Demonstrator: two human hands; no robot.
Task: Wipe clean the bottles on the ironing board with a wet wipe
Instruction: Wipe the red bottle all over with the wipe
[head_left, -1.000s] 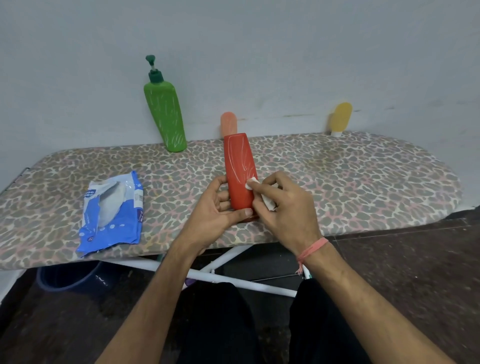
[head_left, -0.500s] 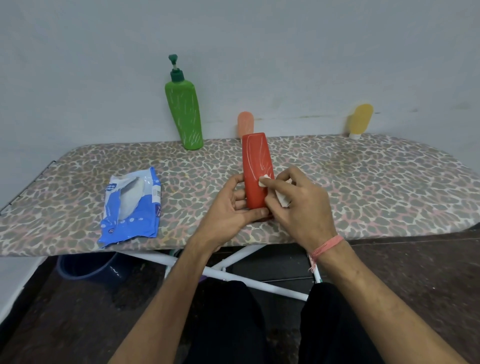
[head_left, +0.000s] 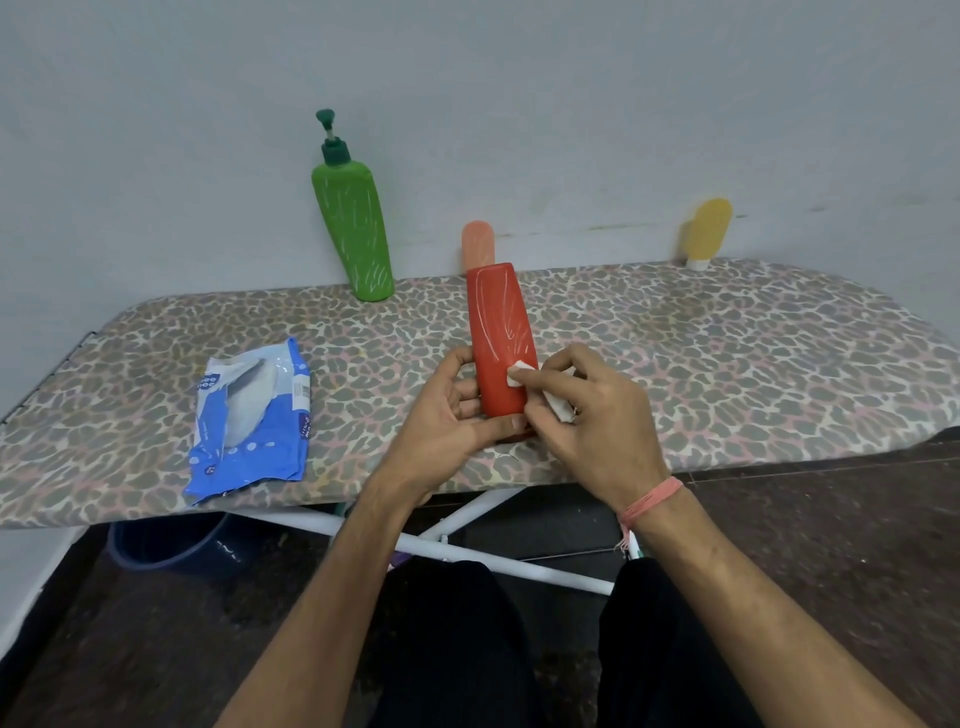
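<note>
We grip the red bottle (head_left: 500, 338) low down with the left hand (head_left: 453, 421), thumb across its base, bottle upright over the near edge of the ironing board (head_left: 727, 353). Right hand (head_left: 597, 415) pinches a white wet wipe (head_left: 519, 375) against the bottle's lower right side. Board cover is leopard print; grey wall behind, dark floor below, white legs under the board. Red bottle is glossy with pale streaks. Green pump bottle (head_left: 358, 234) stands at the wall, streaked too; peach bottle (head_left: 478, 244) and yellow bottle (head_left: 707, 228) further right. Blue wipes pack (head_left: 249, 415) lies left, flap open.
</note>
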